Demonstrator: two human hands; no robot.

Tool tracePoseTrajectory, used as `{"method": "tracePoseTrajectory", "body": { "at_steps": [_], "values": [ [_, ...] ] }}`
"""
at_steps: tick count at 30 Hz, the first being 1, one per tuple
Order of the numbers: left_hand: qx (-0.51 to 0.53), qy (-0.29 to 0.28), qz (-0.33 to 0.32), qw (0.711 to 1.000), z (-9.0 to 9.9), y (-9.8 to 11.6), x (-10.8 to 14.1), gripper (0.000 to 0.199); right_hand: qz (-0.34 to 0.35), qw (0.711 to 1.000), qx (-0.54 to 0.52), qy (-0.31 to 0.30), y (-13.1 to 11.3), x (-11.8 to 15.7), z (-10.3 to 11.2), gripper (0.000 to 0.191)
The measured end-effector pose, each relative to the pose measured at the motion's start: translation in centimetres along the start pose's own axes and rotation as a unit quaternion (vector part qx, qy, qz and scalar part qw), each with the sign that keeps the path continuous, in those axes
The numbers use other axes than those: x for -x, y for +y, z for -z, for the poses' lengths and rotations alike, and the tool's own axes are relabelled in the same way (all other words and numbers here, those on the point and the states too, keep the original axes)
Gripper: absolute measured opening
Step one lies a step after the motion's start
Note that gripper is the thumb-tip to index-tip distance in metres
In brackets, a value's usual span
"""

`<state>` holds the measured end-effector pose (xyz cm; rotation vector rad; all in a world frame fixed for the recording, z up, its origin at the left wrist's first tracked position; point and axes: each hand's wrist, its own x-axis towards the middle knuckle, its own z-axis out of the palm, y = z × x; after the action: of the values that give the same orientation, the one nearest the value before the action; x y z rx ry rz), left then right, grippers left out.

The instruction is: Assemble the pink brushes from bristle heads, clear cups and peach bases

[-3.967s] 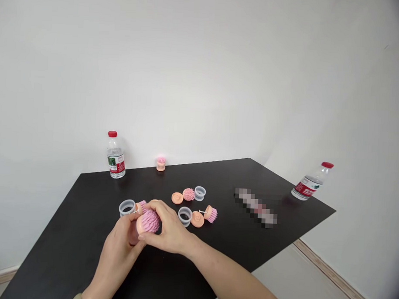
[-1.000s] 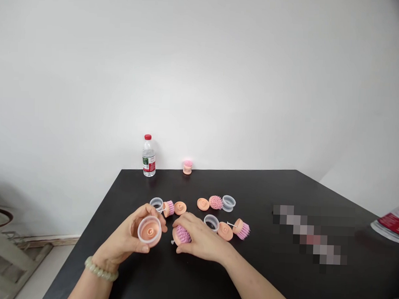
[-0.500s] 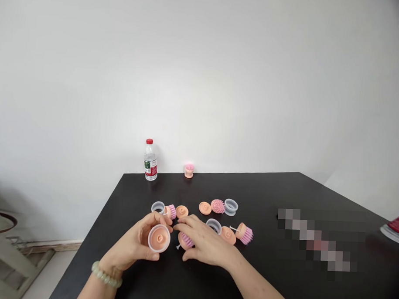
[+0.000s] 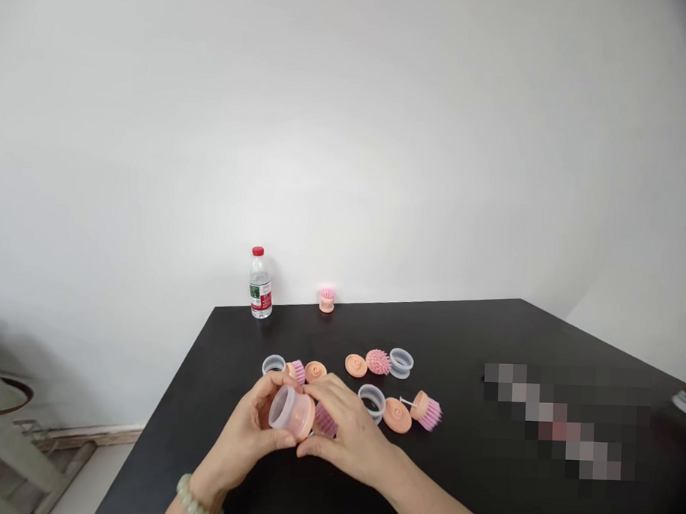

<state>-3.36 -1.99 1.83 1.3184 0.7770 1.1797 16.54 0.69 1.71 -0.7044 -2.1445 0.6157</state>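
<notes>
L hand [image 4: 240, 442] curled firmly round clear plastic cup w/ peach disc end [image 4: 291, 413], R hand [image 4: 351, 439] closed on disc, pink-bristled brush head [image 4: 324, 421] just beneath, on black worktop [image 4: 458, 336].

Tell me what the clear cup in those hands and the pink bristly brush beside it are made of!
The clear cup looks like glossy plastic: you can see through its shiny wall. The pink bristly brush seems to have plastic or soft rubber bristles with a dull finish, but the picture can't show which.
</notes>
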Motion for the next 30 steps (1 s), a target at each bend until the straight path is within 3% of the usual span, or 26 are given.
{"method": "tracePoseTrajectory", "body": {
  "at_steps": [9,17,21,22,25,27,30],
  "values": [
    [-0.039,0.033,-0.018,0.999,-0.5,0.1,-0.2,0.058,-0.029,0.998,-0.048,0.012,-0.5,0.2,-0.1,0.029],
    [-0.022,0.069,-0.016,0.997,-0.7,-0.6,-0.5,0.047,0.104,0.994,0.016,0.024,-0.4,0.0,-0.1,0.046],
    [0.000,0.085,-0.014,0.996,-0.6,-0.7,-0.4,0.049,0.039,0.999,-0.001,0.016,-0.1,0.0,0.1,0.078],
    [0.004,0.081,-0.013,0.997,-0.5,-0.9,-0.4,0.052,0.021,1.000,-0.006,0.013,-0.1,0.0,0.2,0.076],
    [0.018,0.053,-0.015,0.998,-0.2,-1.4,-0.4,0.059,-0.016,1.000,-0.012,-0.005,-0.3,0.1,0.4,0.039],
    [0.011,0.050,-0.016,0.999,-0.2,-1.5,-0.4,0.061,-0.029,0.999,-0.014,-0.005,-0.4,0.1,0.4,0.026],
    [-0.009,0.084,-0.014,0.996,-0.3,-1.1,-0.4,0.059,-0.024,1.000,-0.013,-0.005,-0.4,0.2,0.4,0.047]
  ]
}}
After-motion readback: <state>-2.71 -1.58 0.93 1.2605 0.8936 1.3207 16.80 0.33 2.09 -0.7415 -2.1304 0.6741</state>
